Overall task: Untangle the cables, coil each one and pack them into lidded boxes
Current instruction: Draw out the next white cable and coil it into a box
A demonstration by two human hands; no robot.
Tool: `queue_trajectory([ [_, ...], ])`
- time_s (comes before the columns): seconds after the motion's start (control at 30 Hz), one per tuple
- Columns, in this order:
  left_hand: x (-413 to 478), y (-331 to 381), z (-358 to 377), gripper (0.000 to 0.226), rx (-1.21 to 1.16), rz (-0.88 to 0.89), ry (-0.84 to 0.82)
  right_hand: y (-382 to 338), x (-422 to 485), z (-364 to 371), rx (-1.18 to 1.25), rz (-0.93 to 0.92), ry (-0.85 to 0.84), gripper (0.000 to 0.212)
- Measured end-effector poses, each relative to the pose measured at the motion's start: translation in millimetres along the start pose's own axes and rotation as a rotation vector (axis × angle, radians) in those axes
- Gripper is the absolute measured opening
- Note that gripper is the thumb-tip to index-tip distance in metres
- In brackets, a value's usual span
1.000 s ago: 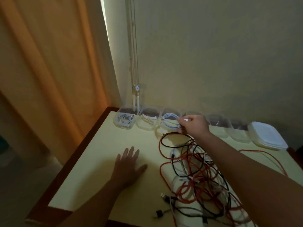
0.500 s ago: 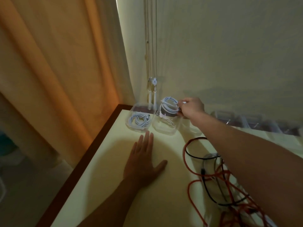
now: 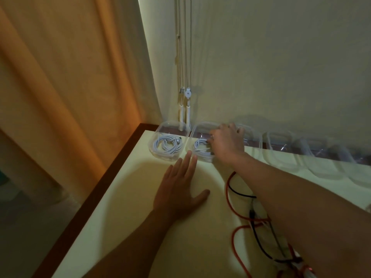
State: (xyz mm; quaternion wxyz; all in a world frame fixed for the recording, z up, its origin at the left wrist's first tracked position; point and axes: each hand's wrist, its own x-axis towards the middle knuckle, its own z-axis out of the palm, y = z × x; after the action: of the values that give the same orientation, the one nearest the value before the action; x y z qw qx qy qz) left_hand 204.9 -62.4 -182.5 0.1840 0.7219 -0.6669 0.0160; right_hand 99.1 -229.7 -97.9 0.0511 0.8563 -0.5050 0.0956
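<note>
One white coil (image 3: pixel 166 144) sits in a clear box (image 3: pixel 158 131) at the bench (image 3: pixel 140 197) back-left corner, right hand (image 3: pixel 226 143) rests on second coil (image 3: pixel 200 148) in next box (image 3: pixel 200 123), grip hidden, left hand (image 3: pixel 178 189) spread flat; red-black tangle (image 3: pixel 261 227), empty boxes (image 3: pixel 265 143), lids remain.

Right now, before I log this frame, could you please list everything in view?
Table: one, cream with brown edge, underneath everything.
Clear boxes: two sharp plus blurred ones, count unclear, along the wall.
White coils: two, one per sharp box.
Tangled cables: red and black, count unclear, under right forearm.
Curtain: one, orange, left.
Blind cords: white, at the wall behind boxes.
Left hand: one, flat on table.
Right hand: one, fingers on the second coil, grip unclear.
</note>
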Motion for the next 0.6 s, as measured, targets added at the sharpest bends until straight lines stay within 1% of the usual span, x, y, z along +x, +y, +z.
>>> queue_trajectory([
  [0.1, 3.1, -0.4, 1.4, 0.098, 0.007, -0.001, 0.006, 2.5, -1.3, -7.0, 0.165, -0.01, 0.014, 0.039],
  [0.17, 5.6, -0.4, 2.2, 0.098, 0.017, -0.003, 0.004, 5.3, -1.8, -11.6, 0.21, -0.023, -0.059, 0.049],
  [0.2, 6.3, -0.2, 2.4, 0.098, 0.016, -0.006, 0.001, 6.5, -2.2, -13.3, 0.189, -0.052, -0.117, 0.051],
  [0.27, 7.4, 0.1, 1.7, 0.098, 0.009, -0.011, -0.004, 10.1, -2.5, -14.2, 0.142, -0.118, -0.204, 0.047],
  [0.3, 7.2, 0.3, 1.1, 0.098, 0.008, -0.011, -0.005, 12.3, -2.6, -14.2, 0.142, -0.133, -0.213, 0.042],
  [0.37, 7.4, 0.1, 1.1, 0.097, 0.004, -0.005, -0.003, 17.0, -1.8, -11.7, 0.179, -0.131, -0.186, 0.036],
  [0.43, 7.6, -0.4, 1.2, 0.095, 0.002, 0.0, -0.002, 17.2, -1.5, -9.6, 0.182, -0.127, -0.156, 0.038],
  [0.5, 7.8, -0.8, 2.2, 0.095, 0.006, 0.002, -0.006, 13.2, -1.6, -9.7, 0.137, -0.122, -0.15, 0.04],
  [0.57, 9.0, -0.8, 3.0, 0.096, 0.006, 0.002, -0.006, 10.6, -1.0, -9.0, 0.138, -0.107, -0.128, 0.036],
  [0.6, 9.5, -0.9, 3.3, 0.096, -0.001, 0.0, -0.002, 10.5, -1.0, -9.1, 0.177, -0.099, -0.101, 0.031],
])
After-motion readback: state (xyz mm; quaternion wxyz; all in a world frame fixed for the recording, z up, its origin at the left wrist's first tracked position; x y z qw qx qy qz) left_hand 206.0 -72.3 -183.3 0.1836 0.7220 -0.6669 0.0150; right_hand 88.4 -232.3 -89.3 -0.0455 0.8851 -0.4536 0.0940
